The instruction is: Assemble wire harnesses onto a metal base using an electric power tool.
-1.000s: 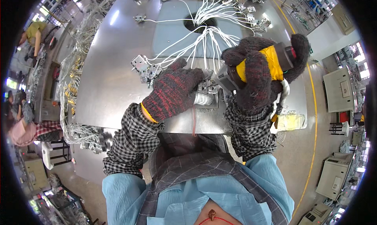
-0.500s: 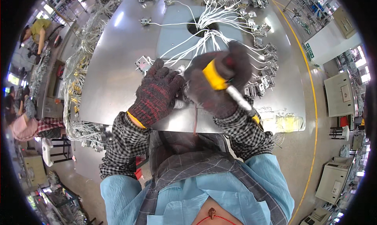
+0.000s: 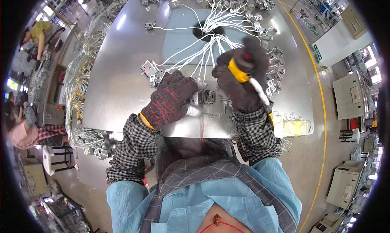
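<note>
My left hand [image 3: 168, 97], in a dark red-flecked knit glove, is closed at a small metal fitting [image 3: 195, 98] near the table's front edge. White wires [image 3: 191, 60] run down to this spot, and a white piece [image 3: 193, 111] shows by the thumb. Beside the fingers a second small metal part [image 3: 209, 97] sits on a flat plate [image 3: 215, 108]. My right hand [image 3: 239, 84], also gloved, grips a black-and-yellow hand tool [image 3: 238, 71] with a white cord or tube [image 3: 259, 91] trailing back over the wrist. The tool's working tip is hidden by the hand.
The metal table [image 3: 118, 86] has a round dark hole [image 3: 208, 30] from which white wires fan out to several metal fittings [image 3: 276, 70]. More fittings [image 3: 148, 68] lie left of my hand. Bundled wires [image 3: 77, 99] hang along the left edge. A yellowish taped patch [image 3: 296, 126] is at front right.
My right hand has moved right with the tool, away from my left hand, uncovering the metal parts between them. My left hand has shifted slightly right.
</note>
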`<action>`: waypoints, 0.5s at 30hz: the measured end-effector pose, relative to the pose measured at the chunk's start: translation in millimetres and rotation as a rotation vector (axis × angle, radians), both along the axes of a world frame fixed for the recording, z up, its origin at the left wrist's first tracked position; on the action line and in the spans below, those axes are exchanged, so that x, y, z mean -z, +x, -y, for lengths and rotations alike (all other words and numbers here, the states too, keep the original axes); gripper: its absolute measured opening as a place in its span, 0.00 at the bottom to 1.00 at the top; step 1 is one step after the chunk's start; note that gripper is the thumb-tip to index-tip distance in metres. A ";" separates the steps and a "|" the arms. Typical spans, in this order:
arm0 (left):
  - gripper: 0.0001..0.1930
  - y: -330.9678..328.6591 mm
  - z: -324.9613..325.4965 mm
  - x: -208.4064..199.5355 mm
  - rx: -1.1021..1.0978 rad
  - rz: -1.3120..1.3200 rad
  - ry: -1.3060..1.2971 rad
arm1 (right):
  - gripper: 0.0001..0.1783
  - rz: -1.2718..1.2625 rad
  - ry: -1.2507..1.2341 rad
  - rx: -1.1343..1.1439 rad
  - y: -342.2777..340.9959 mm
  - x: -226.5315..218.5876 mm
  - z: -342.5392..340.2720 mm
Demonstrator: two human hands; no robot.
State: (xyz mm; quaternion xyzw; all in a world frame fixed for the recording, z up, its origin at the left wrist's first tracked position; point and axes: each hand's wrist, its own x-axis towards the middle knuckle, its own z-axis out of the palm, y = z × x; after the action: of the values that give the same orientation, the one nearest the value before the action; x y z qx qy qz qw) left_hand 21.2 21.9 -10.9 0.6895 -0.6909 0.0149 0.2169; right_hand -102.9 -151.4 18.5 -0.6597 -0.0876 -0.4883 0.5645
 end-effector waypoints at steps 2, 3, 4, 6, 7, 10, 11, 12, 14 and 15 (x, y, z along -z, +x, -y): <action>0.35 -4.6 1.3 -11.8 -0.062 -0.220 -0.006 | 0.35 -0.257 -0.251 0.321 -11.9 -11.6 2.0; 0.35 -6.5 3.7 -14.7 -0.089 -0.330 -0.009 | 0.37 -0.174 -0.314 0.306 -10.0 -12.2 13.5; 0.35 -8.8 5.2 -14.8 -0.095 -0.382 -0.050 | 0.37 -0.205 -0.250 0.306 -10.6 -14.8 18.1; 0.34 -5.0 11.8 -6.3 -0.037 -0.244 -0.129 | 0.39 -0.182 -0.027 0.143 -12.0 -28.9 17.1; 0.34 -3.0 14.0 -2.8 0.012 -0.107 -0.216 | 0.40 -0.259 -0.129 0.302 -17.1 -40.0 13.8; 0.26 -4.6 20.5 -5.0 0.001 -0.009 -0.089 | 0.42 -0.114 0.054 0.164 -13.4 -38.9 13.2; 0.23 -4.7 20.4 -6.1 -0.023 0.069 0.012 | 0.43 -0.079 0.095 0.082 -14.0 -42.3 11.8; 0.23 -5.6 21.6 -7.8 -0.025 0.067 0.013 | 0.45 -0.043 0.135 -0.001 -14.1 -44.4 10.6; 0.21 -9.7 27.4 -8.8 -0.025 0.097 0.032 | 0.46 0.022 0.182 0.004 -9.0 -33.3 7.2; 0.21 -11.7 30.0 -8.4 -0.026 0.090 0.037 | 0.46 0.089 0.227 0.012 -5.4 -30.8 4.4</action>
State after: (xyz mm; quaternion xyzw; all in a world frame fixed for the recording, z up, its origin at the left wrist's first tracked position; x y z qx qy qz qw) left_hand 9.4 -8.1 -2.5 0.7010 -0.6910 0.0359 0.1729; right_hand -108.4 -155.8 49.4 -0.5697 -0.0528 -0.5273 0.6282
